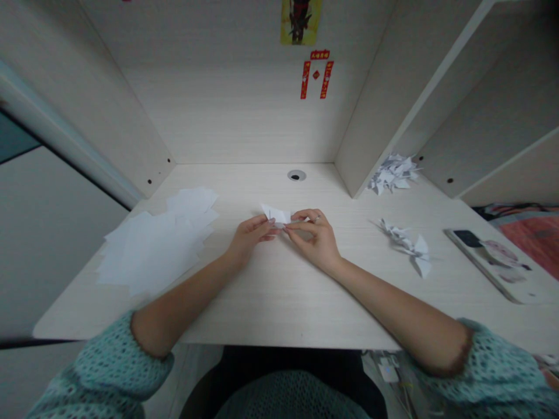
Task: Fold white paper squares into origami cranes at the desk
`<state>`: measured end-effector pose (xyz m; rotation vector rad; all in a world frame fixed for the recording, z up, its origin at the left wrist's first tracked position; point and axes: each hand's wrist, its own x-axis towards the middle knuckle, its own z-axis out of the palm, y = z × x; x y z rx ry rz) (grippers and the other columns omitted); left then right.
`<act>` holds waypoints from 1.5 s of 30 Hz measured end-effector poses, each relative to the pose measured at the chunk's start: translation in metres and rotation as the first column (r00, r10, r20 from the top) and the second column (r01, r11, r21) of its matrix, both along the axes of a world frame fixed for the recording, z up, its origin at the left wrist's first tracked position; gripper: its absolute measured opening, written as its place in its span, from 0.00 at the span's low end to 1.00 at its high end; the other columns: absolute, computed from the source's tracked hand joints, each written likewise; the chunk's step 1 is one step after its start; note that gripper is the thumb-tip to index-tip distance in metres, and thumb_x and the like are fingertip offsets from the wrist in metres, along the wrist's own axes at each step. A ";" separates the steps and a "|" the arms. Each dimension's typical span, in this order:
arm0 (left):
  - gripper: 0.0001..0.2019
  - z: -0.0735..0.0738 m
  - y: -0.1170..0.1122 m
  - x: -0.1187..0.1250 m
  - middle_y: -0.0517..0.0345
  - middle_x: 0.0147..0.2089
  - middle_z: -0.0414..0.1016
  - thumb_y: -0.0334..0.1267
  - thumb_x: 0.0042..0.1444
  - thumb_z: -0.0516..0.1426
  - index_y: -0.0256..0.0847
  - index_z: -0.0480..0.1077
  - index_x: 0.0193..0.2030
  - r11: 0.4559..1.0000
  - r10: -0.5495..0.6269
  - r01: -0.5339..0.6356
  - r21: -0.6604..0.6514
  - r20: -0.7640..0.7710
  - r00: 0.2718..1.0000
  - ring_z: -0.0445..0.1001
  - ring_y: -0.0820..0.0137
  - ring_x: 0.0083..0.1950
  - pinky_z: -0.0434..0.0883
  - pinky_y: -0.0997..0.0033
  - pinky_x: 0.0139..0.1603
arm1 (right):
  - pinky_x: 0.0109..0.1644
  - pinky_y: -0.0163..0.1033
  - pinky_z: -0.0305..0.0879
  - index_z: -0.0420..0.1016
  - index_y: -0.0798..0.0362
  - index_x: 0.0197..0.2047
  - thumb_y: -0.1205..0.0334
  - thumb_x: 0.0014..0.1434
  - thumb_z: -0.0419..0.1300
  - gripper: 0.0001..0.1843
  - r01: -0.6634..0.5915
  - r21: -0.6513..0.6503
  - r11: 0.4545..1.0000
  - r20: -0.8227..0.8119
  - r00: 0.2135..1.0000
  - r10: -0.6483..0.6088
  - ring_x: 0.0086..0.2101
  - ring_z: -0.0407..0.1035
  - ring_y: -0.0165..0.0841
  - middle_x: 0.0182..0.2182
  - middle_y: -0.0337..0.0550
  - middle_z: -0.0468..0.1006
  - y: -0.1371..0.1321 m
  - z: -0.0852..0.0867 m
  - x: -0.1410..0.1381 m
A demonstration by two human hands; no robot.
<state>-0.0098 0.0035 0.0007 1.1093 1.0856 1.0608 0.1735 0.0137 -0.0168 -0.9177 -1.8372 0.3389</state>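
A small folded piece of white paper [276, 214] rests near the middle of the pale wooden desk [271, 302]. My left hand [250, 235] pinches its left lower edge with closed fingers. My right hand [315, 235], with a ring on one finger, pinches the paper's right side. Both hands meet at the paper and rest low over the desk. Both forearms come out of teal knitted sleeves.
A loose stack of white paper sheets [159, 244] lies at the left. Folded paper figures [408, 243] lie to the right, and a heap of them [393, 173] sits in the right alcove. A phone on a booklet [491, 259] lies far right. A cable hole [296, 175] is at the back.
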 end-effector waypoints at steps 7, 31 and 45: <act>0.35 0.002 -0.003 0.003 0.51 0.52 0.74 0.44 0.48 0.63 0.41 0.59 0.63 0.981 -0.023 0.044 0.188 -0.112 0.993 0.74 0.65 0.49 0.67 0.67 0.51 | 0.37 0.39 0.65 0.79 0.50 0.29 0.59 0.51 0.65 0.04 -0.205 -0.257 0.944 -0.258 0.956 0.137 0.33 0.68 0.31 0.31 0.42 0.73 0.003 0.000 -0.006; 0.32 0.003 -0.003 0.002 0.51 0.45 0.76 0.46 0.47 0.63 0.40 0.63 0.59 0.977 0.014 0.021 0.214 -0.163 0.987 0.76 0.67 0.40 0.70 0.68 0.44 | 0.35 0.38 0.63 0.76 0.51 0.27 0.56 0.52 0.65 0.08 -0.203 -0.308 0.929 -0.283 0.952 0.114 0.30 0.66 0.31 0.26 0.40 0.73 0.000 0.005 -0.007; 0.31 0.009 -0.001 0.001 0.51 0.43 0.78 0.45 0.43 0.65 0.38 0.66 0.56 0.991 -0.031 0.043 0.125 -0.097 0.995 0.76 0.68 0.38 0.71 0.69 0.41 | 0.47 0.46 0.67 0.70 0.46 0.40 0.63 0.56 0.60 0.07 -0.080 0.084 0.993 -0.003 0.997 0.081 0.42 0.70 0.38 0.38 0.44 0.76 -0.007 0.013 0.003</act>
